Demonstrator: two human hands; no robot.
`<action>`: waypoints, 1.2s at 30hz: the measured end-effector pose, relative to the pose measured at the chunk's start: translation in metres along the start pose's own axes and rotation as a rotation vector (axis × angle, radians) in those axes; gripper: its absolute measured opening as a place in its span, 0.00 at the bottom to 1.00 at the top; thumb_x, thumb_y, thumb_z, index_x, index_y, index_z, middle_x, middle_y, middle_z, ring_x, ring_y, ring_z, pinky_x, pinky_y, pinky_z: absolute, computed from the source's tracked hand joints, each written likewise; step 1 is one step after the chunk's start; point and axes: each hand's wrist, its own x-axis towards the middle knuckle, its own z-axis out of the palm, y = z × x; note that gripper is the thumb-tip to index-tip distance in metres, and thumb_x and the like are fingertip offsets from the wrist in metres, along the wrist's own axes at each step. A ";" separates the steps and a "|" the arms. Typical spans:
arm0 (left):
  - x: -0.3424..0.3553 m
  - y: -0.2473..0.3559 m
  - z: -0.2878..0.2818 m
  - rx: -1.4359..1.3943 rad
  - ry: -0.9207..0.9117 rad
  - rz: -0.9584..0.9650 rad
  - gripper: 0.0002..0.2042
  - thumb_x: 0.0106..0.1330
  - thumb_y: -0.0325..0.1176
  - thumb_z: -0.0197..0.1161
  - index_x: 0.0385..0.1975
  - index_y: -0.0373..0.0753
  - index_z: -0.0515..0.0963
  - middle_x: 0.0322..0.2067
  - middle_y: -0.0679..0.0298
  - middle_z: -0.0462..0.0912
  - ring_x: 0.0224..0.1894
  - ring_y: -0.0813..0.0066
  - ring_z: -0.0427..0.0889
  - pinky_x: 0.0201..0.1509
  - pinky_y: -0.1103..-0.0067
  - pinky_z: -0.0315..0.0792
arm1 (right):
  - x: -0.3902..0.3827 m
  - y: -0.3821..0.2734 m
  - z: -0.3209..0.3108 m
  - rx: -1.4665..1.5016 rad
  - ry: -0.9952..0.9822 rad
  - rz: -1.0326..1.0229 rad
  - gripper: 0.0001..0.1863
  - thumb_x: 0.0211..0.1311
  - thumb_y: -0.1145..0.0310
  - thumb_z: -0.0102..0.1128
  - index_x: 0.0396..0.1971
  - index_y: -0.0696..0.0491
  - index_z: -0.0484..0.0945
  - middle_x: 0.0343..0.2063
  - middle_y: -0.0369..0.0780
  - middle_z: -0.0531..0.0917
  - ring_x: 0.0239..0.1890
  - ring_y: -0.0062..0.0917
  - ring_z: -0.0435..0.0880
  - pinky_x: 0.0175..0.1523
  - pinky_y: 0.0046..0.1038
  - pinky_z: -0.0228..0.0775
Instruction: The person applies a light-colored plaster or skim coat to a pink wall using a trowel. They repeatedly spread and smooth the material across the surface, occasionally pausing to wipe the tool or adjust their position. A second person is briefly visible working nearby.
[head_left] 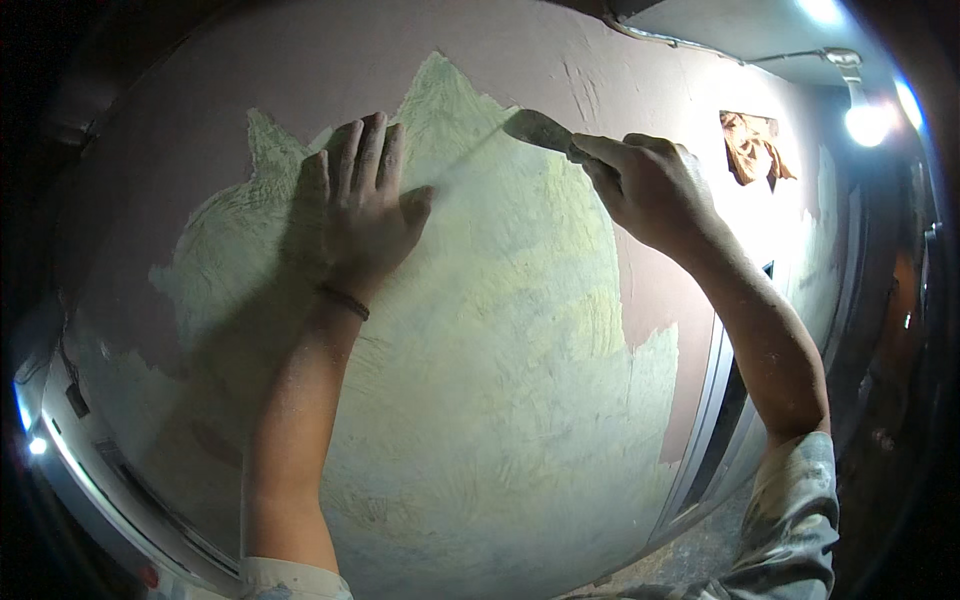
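Observation:
My left hand (370,200) lies against the wall with its fingers spread, holding nothing, a dark bracelet at the wrist. My right hand (650,190) grips a metal scraper (535,128), its blade at the upper edge of a large pale greenish-cream patch (470,380). The patch has a ragged, pointed outline where it meets the pinkish-mauve surface (170,120) around it. A shadow of my left arm falls across the patch.
At upper right are an opening stuffed with brown crumpled material (750,145), a cable (680,42) and a lit bulb (865,123). Long metal-edged strips (705,420) run along the right side; a light strip (75,450) shows at lower left.

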 end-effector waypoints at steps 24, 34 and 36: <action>0.002 0.010 0.017 -0.118 0.076 0.004 0.35 0.80 0.60 0.43 0.79 0.43 0.67 0.81 0.55 0.60 0.84 0.52 0.53 0.84 0.42 0.44 | 0.012 -0.001 -0.007 0.043 -0.076 0.047 0.15 0.81 0.56 0.57 0.56 0.39 0.89 0.31 0.40 0.89 0.31 0.33 0.90 0.37 0.38 0.84; 0.008 0.018 0.009 -0.121 0.041 0.016 0.35 0.76 0.58 0.50 0.78 0.44 0.68 0.80 0.55 0.62 0.84 0.51 0.55 0.84 0.43 0.46 | 0.010 -0.001 0.003 0.010 0.027 -0.011 0.12 0.75 0.60 0.68 0.53 0.45 0.90 0.27 0.38 0.89 0.25 0.25 0.87 0.31 0.32 0.81; 0.007 0.019 0.008 -0.058 0.086 0.024 0.35 0.76 0.58 0.50 0.77 0.44 0.68 0.80 0.55 0.64 0.83 0.51 0.56 0.84 0.44 0.47 | 0.008 -0.001 0.004 -0.016 0.019 -0.009 0.13 0.76 0.60 0.67 0.54 0.45 0.90 0.26 0.37 0.88 0.25 0.25 0.87 0.30 0.32 0.81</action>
